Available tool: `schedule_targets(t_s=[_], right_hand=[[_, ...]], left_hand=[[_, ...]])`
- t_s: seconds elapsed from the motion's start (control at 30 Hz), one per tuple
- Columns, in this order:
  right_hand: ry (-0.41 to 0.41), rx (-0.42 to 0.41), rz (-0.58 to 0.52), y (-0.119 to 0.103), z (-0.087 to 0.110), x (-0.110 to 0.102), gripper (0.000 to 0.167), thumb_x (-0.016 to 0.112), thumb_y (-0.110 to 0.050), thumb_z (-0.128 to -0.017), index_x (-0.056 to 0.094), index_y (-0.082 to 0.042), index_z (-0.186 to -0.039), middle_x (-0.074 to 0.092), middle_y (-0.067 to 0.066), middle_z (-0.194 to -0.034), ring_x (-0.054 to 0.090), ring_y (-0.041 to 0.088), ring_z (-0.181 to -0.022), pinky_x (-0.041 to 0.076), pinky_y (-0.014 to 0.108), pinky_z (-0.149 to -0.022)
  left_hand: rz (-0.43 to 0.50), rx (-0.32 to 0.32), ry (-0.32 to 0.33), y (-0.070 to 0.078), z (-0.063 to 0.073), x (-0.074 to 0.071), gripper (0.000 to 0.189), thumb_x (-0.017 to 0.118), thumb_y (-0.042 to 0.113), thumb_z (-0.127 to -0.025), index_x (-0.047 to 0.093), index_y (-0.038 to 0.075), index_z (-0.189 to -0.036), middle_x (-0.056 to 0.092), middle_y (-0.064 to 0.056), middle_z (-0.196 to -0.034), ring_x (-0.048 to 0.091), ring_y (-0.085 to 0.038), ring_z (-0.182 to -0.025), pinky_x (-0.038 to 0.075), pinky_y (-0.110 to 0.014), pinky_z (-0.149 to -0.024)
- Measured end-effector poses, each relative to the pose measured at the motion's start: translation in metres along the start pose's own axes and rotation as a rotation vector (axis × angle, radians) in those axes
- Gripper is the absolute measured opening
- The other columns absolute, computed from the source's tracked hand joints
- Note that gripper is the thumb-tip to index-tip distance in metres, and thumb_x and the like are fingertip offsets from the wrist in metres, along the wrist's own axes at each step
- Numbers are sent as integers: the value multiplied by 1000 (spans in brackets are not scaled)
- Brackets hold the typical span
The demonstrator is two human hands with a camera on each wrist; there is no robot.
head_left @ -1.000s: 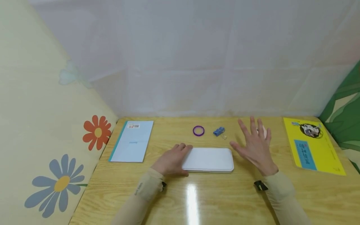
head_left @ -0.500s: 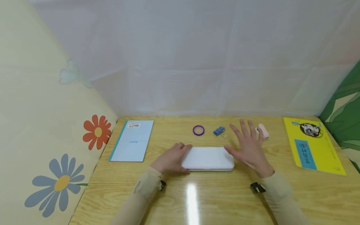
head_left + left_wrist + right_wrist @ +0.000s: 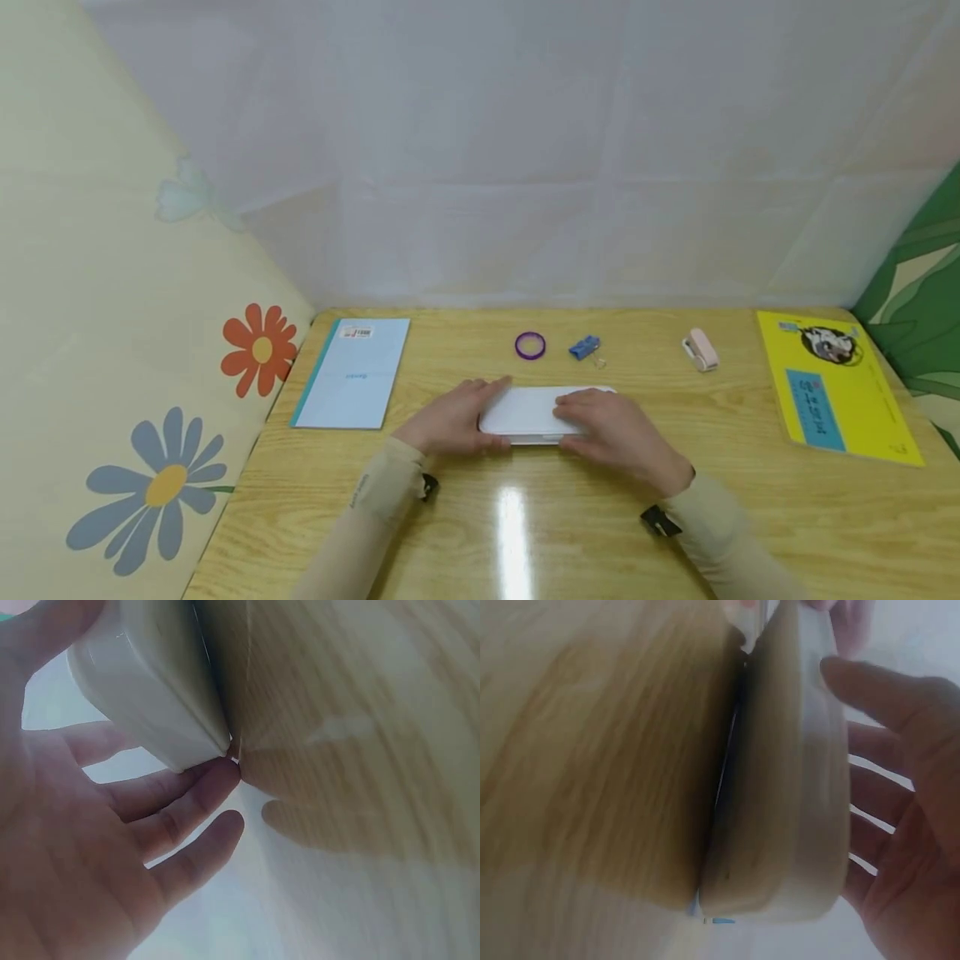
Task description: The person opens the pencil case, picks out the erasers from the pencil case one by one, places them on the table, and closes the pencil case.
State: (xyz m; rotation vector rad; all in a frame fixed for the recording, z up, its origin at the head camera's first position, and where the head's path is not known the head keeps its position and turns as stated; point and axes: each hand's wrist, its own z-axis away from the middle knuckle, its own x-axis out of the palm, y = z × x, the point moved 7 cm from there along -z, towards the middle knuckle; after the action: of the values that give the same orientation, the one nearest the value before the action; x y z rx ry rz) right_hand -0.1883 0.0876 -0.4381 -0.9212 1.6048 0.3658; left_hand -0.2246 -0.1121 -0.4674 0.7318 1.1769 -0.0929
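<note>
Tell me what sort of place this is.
Probably a study desk or a small staged workspace: a pale blue notebook and a blue binder clip lie on a wood-grain table, with a pale hanging sheet behind it.

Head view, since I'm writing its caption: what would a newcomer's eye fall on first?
Probably the bright yellow booklet, lying toward the right of the table. Next, the white case near the middle, with both hands gripping it. The red flower on the left also stands out.
</note>
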Motion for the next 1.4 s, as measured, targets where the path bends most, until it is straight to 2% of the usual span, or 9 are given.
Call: schedule_targets(t_s=[0.13,0.23,0.37,0.5,0.77,0.9,1.13,1.27,1.4], right_hand=[[-3,-22,64,-6,-3,3,41,81,-29,-85,74,-10,-120,74,7,-124,70,25,-113,58,42,-95],[5,-71,127,-13,-8,2,31,81,-27,-84,76,-13,-111,76,5,-119,72,22,-107,61,38,-88],[27,-133,176,-19,-13,1,14,78,-22,-82,73,-16,-95,79,3,-109,75,19,-95,61,30,-71],[59,-191,163,-19,-15,1,11,75,-20,-82,74,-15,-92,80,2,-104,77,16,-88,57,22,-59],[193,-309,98,-13,-9,-2,23,76,-17,-83,77,-8,-104,80,7,-101,77,18,-87,63,29,-72],[237,-348,77,-12,-7,-4,24,76,-15,-83,76,-6,-105,80,8,-100,77,19,-84,63,29,-70],[247,-363,79,-12,-9,-9,19,74,-12,-86,74,-5,-103,80,8,-99,77,17,-81,62,26,-69],[250,-301,20,-6,-13,-20,18,76,-9,-86,76,-5,-104,80,7,-97,76,14,-77,62,25,-68],[223,-235,-34,1,-16,-26,20,77,-9,-87,77,-6,-107,80,8,-98,76,14,-80,62,25,-71]], left_hand=[[40,-19,-5,-2,-1,0,104,80,51,-82,25,14,-162,53,-21,-148,53,-34,-132,46,-49,-111],[63,-35,-5,-4,-1,-1,110,82,50,-81,20,13,-163,50,-22,-151,51,-36,-136,44,-50,-114],[91,-41,-3,-6,-1,-1,111,83,50,-80,19,12,-163,52,-22,-147,55,-32,-130,48,-48,-110],[140,-52,0,-9,0,-1,108,82,50,-81,20,15,-162,57,-19,-142,58,-26,-122,50,-44,-106],[249,-58,-10,-15,0,-3,102,79,49,-85,19,15,-161,53,-20,-145,58,-30,-128,47,-46,-111],[278,-53,-12,-17,-1,-4,103,80,48,-85,18,15,-160,53,-23,-147,58,-33,-129,46,-48,-113],[294,-36,-16,-16,-3,-5,105,81,47,-83,18,13,-159,57,-21,-142,61,-30,-124,47,-47,-111],[322,-3,-22,-13,-2,-5,111,84,49,-79,17,12,-159,61,-15,-136,64,-26,-118,50,-47,-108],[309,-17,0,-13,-1,-4,118,88,51,-73,17,14,-160,65,-12,-129,65,-24,-114,51,-47,-106]])
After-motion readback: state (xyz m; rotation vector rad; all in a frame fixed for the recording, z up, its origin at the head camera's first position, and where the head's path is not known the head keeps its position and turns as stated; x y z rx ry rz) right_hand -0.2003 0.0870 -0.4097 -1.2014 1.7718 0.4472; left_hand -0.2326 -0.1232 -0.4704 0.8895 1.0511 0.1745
